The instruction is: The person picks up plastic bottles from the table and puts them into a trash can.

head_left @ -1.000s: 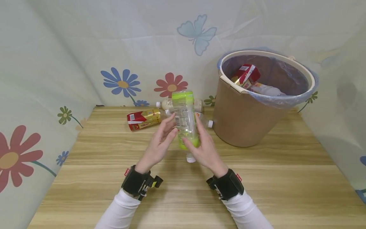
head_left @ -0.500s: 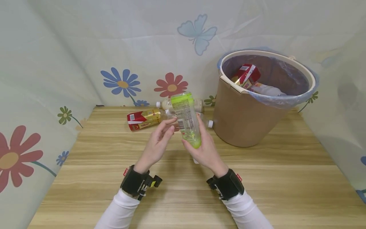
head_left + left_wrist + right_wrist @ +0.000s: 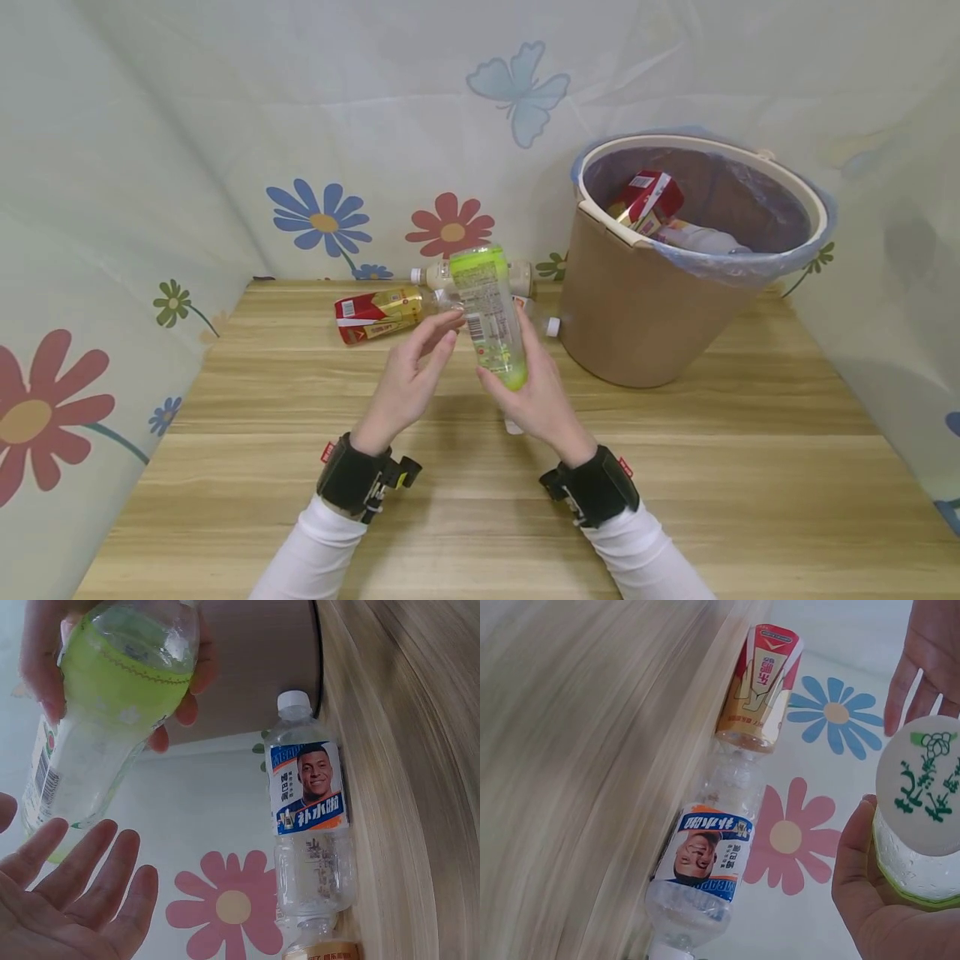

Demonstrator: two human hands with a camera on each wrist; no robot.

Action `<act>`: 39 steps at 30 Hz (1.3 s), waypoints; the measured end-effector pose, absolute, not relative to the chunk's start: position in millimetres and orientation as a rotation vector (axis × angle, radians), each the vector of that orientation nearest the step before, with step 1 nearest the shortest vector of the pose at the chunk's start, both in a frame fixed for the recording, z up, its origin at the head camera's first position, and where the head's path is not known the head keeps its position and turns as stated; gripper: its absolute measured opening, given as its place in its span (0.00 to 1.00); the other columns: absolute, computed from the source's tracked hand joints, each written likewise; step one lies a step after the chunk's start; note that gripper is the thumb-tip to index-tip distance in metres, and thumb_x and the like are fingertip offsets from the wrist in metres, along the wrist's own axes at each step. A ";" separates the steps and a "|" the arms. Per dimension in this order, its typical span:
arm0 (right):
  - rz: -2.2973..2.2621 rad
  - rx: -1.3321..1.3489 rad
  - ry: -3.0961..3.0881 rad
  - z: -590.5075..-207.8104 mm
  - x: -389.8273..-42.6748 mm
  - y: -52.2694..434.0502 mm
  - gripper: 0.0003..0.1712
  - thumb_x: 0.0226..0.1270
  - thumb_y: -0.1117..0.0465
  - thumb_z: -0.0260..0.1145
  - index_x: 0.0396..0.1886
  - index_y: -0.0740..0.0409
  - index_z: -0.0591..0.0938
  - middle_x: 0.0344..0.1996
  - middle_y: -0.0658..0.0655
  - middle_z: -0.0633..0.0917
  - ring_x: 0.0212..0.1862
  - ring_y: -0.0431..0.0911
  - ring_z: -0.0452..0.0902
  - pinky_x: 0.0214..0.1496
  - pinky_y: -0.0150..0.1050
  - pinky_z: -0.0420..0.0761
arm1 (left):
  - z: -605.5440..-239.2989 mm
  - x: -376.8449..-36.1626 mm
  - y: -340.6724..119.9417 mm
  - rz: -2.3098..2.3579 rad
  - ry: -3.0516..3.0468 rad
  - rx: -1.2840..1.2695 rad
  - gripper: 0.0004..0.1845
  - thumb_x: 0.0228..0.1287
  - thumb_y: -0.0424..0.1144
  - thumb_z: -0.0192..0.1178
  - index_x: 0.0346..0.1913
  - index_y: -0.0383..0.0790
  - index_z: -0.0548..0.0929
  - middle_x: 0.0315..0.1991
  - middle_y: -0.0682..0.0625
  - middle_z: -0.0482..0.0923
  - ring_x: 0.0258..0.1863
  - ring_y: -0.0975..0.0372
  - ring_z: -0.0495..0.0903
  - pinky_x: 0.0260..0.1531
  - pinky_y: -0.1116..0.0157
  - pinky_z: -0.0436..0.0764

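My right hand (image 3: 536, 392) has its fingers and thumb curled round the neck end of the green bottle (image 3: 489, 315), which I hold inverted above the table (image 3: 675, 467), base up. A second ago it stood nearly straight; now it leans left at the top and sits a touch higher, so the white cap (image 3: 513, 427) that showed plainly under it is mostly hidden behind my right hand. My left hand (image 3: 408, 379) has let go: its fingers are straight and slightly apart, tips just beside the label where they pressed on it before. So the bottle has passed wholly to the right hand.

Beyond, a red-and-gold bottle (image 3: 377, 313) and a clear bottle (image 3: 310, 825) lie at the table's far edge, with a pale one (image 3: 435, 272) behind; I think they touch end to end, but the head view is small there. The bin (image 3: 637, 317) stands far right, litter already inside.
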State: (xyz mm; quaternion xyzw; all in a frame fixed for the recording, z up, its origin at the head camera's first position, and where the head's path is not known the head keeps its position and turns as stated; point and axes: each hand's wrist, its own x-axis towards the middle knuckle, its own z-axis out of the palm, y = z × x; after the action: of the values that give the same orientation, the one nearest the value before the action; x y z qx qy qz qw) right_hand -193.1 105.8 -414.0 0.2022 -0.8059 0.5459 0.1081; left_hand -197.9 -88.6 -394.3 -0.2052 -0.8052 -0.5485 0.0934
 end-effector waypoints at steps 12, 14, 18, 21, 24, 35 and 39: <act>1.842 0.445 -2.354 -403.6 -190.7 105.5 0.53 0.67 0.62 0.69 0.82 0.46 0.49 0.74 0.61 0.68 0.67 0.61 0.74 0.64 0.60 0.79 | -396.3 -199.4 -88.7 -1.500 -2.427 -0.628 0.21 0.78 0.42 0.51 0.69 0.41 0.73 0.66 0.41 0.78 0.63 0.49 0.79 0.67 0.48 0.77; 1.884 0.416 -2.332 -401.5 -190.5 107.9 0.51 0.68 0.62 0.68 0.82 0.46 0.49 0.74 0.61 0.68 0.67 0.60 0.74 0.64 0.59 0.80 | -396.4 -199.3 -88.2 -1.491 -2.425 -0.632 0.22 0.78 0.42 0.52 0.69 0.40 0.73 0.66 0.40 0.78 0.63 0.48 0.79 0.66 0.47 0.77; 1.949 0.416 -2.291 -397.0 -189.9 111.3 0.48 0.70 0.62 0.66 0.82 0.46 0.50 0.73 0.60 0.68 0.66 0.59 0.75 0.61 0.57 0.82 | -396.8 -199.7 -86.7 -1.482 -2.421 -0.636 0.22 0.77 0.40 0.53 0.69 0.38 0.73 0.66 0.40 0.77 0.64 0.46 0.78 0.67 0.47 0.76; 1.972 0.411 -2.283 -392.2 -189.0 112.0 0.47 0.71 0.61 0.65 0.82 0.46 0.51 0.71 0.60 0.70 0.62 0.58 0.78 0.57 0.52 0.85 | -396.4 -200.0 -85.1 -1.471 -2.421 -0.635 0.22 0.76 0.39 0.53 0.69 0.38 0.73 0.67 0.40 0.76 0.65 0.47 0.78 0.67 0.47 0.76; 2.004 0.393 -2.270 -384.7 -190.0 113.6 0.45 0.71 0.62 0.64 0.81 0.48 0.52 0.68 0.62 0.73 0.59 0.59 0.79 0.53 0.47 0.86 | -395.2 -200.3 -82.6 -1.460 -2.418 -0.636 0.22 0.76 0.38 0.54 0.69 0.38 0.73 0.68 0.40 0.76 0.64 0.49 0.78 0.67 0.48 0.76; 2.244 0.409 -2.069 -320.3 -201.4 135.3 0.36 0.77 0.63 0.56 0.79 0.47 0.55 0.63 0.56 0.77 0.54 0.42 0.82 0.53 0.35 0.85 | -390.4 -196.9 -58.1 -1.452 -2.438 -0.706 0.24 0.73 0.37 0.55 0.70 0.39 0.72 0.69 0.43 0.74 0.67 0.51 0.75 0.68 0.51 0.76; 2.298 0.474 -1.915 -287.3 -205.4 146.1 0.31 0.77 0.63 0.54 0.76 0.48 0.60 0.57 0.53 0.79 0.51 0.41 0.83 0.50 0.34 0.86 | -389.5 -195.4 -47.9 -1.432 -2.451 -0.728 0.25 0.73 0.37 0.55 0.71 0.40 0.72 0.68 0.43 0.76 0.65 0.50 0.77 0.67 0.51 0.76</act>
State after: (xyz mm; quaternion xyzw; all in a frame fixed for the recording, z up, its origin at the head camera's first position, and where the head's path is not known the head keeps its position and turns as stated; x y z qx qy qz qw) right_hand -205.4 146.1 -287.3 0.1564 -0.6313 0.7575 0.0565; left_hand -195.4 -47.9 -389.5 -0.2471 -0.8317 -0.4859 0.1055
